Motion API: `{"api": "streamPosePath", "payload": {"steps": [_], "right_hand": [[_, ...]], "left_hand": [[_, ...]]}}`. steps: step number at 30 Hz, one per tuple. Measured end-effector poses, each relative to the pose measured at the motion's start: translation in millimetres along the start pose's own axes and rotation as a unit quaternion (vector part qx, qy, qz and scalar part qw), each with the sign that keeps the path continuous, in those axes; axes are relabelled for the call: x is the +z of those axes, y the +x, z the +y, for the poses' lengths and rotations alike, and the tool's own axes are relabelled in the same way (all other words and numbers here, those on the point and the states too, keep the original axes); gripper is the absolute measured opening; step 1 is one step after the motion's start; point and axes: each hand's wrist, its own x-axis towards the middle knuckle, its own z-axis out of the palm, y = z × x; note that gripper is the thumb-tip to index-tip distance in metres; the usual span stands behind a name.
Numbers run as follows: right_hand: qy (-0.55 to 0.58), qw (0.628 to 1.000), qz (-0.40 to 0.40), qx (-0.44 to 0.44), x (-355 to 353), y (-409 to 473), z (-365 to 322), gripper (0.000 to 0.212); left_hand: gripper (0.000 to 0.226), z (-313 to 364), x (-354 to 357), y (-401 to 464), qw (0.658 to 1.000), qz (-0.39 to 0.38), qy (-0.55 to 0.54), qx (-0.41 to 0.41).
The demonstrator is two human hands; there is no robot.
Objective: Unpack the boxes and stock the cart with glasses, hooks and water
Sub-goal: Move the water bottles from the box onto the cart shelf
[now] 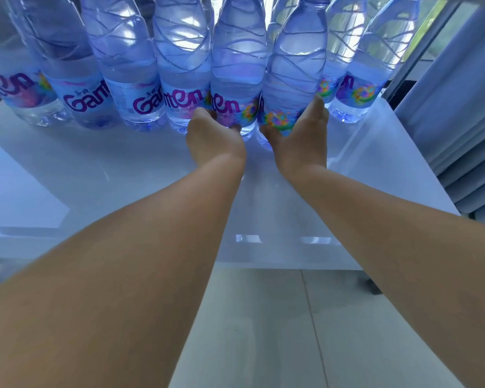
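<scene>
Several clear water bottles with purple "Ganten" labels stand in a row along the far side of a white cart shelf (95, 177). My left hand (212, 135) grips the base of one bottle (237, 65) near the middle of the row. My right hand (300, 133) grips the base of the bottle (296, 60) just to its right, thumb up along its side. Both bottles stand upright on the shelf, touching each other. The bottle caps are cut off by the top of the frame.
More bottles (123, 57) fill the row to the left and two stand to the right (375, 51). A grey pleated curtain (459, 113) hangs at the right, close to the shelf's edge. Tiled floor (263, 331) shows below the shelf's front rim.
</scene>
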Motion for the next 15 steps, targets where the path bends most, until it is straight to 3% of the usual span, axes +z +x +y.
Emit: {"api": "streamPosePath", "payload": {"steps": [15], "right_hand": [[-0.062,0.997,-0.01,0.036,6,12,-10,0.088]], "left_hand": [[0.038,-1,-1,6,1.0,-0.019,-0.005,0.006]]}}
